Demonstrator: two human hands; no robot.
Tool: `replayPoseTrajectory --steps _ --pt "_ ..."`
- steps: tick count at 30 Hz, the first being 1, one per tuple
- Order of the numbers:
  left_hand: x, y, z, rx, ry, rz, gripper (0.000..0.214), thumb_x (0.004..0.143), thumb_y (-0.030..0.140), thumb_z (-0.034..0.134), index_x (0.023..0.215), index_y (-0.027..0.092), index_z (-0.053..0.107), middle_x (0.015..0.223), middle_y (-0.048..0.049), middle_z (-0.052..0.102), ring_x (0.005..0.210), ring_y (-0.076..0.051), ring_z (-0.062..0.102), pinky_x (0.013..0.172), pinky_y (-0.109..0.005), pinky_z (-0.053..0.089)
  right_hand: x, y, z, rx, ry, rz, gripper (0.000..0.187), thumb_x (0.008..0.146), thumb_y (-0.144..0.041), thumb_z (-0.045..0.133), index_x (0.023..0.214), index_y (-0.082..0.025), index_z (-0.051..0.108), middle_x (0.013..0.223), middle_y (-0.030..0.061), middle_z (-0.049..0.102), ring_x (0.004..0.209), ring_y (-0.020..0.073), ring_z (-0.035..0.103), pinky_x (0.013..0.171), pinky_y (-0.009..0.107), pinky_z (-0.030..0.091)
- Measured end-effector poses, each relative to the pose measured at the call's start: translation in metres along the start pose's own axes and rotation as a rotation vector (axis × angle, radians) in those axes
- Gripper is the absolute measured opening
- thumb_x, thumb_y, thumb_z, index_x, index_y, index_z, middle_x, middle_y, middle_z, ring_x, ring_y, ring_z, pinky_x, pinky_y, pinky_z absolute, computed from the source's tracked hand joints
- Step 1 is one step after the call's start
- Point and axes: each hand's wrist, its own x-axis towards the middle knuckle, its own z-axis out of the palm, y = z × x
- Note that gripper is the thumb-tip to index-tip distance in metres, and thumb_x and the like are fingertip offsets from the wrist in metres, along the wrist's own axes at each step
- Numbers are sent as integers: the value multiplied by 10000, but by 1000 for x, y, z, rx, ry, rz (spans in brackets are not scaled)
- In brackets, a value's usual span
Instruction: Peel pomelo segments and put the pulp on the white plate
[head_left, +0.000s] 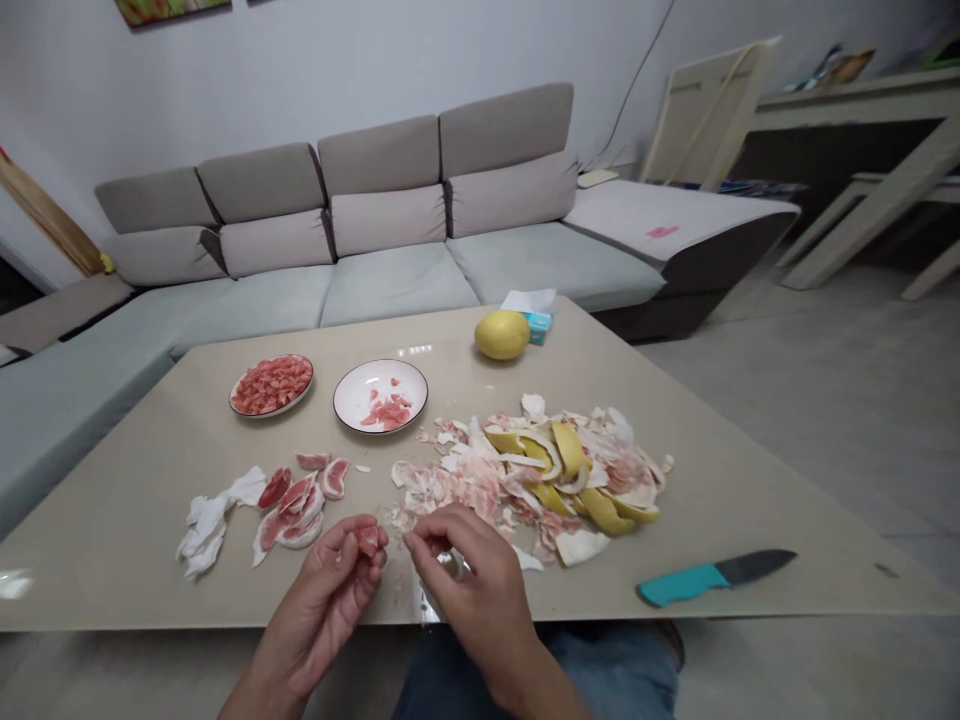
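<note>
My left hand (337, 580) is curled round a pink pomelo segment (367, 540) at the near edge of the beige table (135, 520). My right hand (465, 570) is beside it, fingertips pinched on a thin bit of white membrane that is too small to make out well. Just left of my hands lie several pink pomelo segments (296, 505) and scraps of white pith (210, 520). Ahead of my right hand spreads a heap of yellow peel and membrane (555, 470).
Two plates stand further back: a full one of pink flesh (270, 385) and a white one with a few pieces (380, 395). A whole yellow pomelo (502, 334) sits by a tissue pack (534, 310). A teal-handled knife (712, 577) lies at the right near edge. Grey sofa (390, 230) behind.
</note>
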Motion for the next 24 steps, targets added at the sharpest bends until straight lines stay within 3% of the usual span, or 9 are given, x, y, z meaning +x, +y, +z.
replayPoseTrajectory --steps 3,7,13,20,24 --pt "3 -5 -1 -34 -3 -27 285 626 157 872 869 120 728 831 -44 694 716 -109 685 681 -162 593 -2 -2 1 13 37 -27 155 851 -91 512 821 -207 611 776 32 622 730 171 592 635 278 483" --pt "7 -10 1 -41 -14 -28 262 630 157 870 848 113 732 811 -38 697 708 -104 686 690 -160 593 -3 -5 2 51 -17 -60 207 862 -93 548 976 -221 665 894 51 660 849 184 620 739 296 511" --pt "6 -14 6 46 -15 76 249 679 195 844 888 120 731 816 -35 708 694 -90 672 701 -165 583 -5 -9 3 -2 -25 -88 190 875 -124 570 958 -232 702 847 48 678 781 184 634 695 304 524" --pt "3 -16 7 156 18 122 229 714 249 819 880 125 720 818 -36 704 734 -110 670 722 -192 572 -8 -7 1 -132 -32 -175 200 873 -120 545 962 -217 695 838 61 689 757 192 641 692 313 530" --pt "1 -19 7 184 2 124 191 735 239 802 874 135 720 822 -34 699 739 -102 660 714 -169 546 -9 -7 3 -206 -27 -199 153 859 -106 525 867 -191 651 786 63 662 716 190 615 637 294 500"
